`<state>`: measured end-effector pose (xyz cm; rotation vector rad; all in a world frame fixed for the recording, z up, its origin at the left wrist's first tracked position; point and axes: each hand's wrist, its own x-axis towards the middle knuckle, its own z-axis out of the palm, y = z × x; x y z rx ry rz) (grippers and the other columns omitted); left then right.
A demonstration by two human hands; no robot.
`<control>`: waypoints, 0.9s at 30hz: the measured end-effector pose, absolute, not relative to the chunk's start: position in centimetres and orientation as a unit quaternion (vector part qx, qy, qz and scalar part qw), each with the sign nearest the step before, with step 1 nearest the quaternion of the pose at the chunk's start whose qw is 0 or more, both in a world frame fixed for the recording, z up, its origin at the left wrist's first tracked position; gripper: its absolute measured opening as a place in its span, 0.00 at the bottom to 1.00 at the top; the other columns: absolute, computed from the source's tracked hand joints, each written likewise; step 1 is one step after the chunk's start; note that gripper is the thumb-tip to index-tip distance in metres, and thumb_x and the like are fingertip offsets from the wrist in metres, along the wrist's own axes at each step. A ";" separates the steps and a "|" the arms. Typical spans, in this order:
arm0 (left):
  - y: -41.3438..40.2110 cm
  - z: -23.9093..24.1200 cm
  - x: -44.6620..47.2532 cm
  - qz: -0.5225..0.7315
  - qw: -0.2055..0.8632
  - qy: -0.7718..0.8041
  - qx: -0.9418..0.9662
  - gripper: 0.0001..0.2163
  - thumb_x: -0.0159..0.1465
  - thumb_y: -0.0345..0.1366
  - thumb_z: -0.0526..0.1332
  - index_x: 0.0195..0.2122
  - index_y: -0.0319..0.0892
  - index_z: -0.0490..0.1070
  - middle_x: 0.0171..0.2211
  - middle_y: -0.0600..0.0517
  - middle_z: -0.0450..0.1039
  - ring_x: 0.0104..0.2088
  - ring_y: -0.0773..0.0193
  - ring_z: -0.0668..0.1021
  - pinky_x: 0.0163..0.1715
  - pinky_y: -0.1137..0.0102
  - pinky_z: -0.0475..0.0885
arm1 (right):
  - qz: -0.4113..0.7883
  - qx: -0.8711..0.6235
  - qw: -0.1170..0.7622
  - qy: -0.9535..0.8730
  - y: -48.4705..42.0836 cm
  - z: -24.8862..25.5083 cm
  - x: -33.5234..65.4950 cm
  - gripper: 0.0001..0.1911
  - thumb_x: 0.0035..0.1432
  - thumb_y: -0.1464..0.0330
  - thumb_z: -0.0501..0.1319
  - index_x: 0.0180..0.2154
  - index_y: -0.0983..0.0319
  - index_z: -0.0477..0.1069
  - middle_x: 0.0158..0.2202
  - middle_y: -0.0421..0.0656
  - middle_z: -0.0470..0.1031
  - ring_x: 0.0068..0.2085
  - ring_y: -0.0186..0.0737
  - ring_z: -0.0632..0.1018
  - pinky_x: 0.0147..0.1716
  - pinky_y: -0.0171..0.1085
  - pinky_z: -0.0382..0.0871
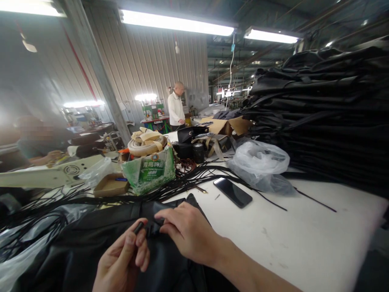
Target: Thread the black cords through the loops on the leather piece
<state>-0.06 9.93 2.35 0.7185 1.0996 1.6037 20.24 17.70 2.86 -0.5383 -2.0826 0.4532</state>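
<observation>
A black leather item, likely a bag or garment, lies spread on the table in front of me. My left hand is closed, with thumb and fingers pinching a small black strap end just above the leather. Close by on the right, my right hand has curled fingers, thumb and forefinger meeting at a black strap part on the item; what lies between them is mostly hidden. A small dark buckle-like piece shows between the two hands.
Beyond the leather lie a phone, a pen, many black cords and a plastic bag. A green box holds rolled strips. Black goods are piled high on the right. Two other people are farther off.
</observation>
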 end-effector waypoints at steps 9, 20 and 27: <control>10.2 4.0 0.8 0.687 0.536 0.467 0.146 0.41 0.37 0.42 0.90 0.52 0.32 0.82 0.28 0.58 0.60 0.24 0.75 0.58 0.16 0.79 0.65 | 0.246 -0.216 0.526 -0.785 15.5 2.8 18.7 0.12 0.78 0.70 0.59 0.52 0.66 0.81 0.45 0.50 0.87 0.45 0.45 0.87 0.48 0.38 0.79; 10.0 1.5 -0.7 0.646 0.538 0.500 0.206 0.28 0.54 0.50 0.83 0.50 0.45 0.80 0.22 0.60 0.51 0.18 0.74 0.51 0.12 0.79 0.55 | 0.241 -0.289 0.485 -0.790 14.9 2.7 18.7 0.13 0.79 0.67 0.60 0.54 0.62 0.82 0.45 0.47 0.89 0.44 0.44 0.88 0.45 0.37 0.77; 9.9 1.0 -1.0 0.648 0.521 0.513 0.215 0.30 0.52 0.50 0.83 0.52 0.42 0.81 0.23 0.60 0.53 0.17 0.75 0.53 0.10 0.79 0.54 | 0.189 -0.297 0.514 -0.783 14.5 2.9 18.4 0.07 0.72 0.66 0.69 0.42 0.58 0.87 0.39 0.41 0.86 0.41 0.41 0.84 0.46 0.41 0.73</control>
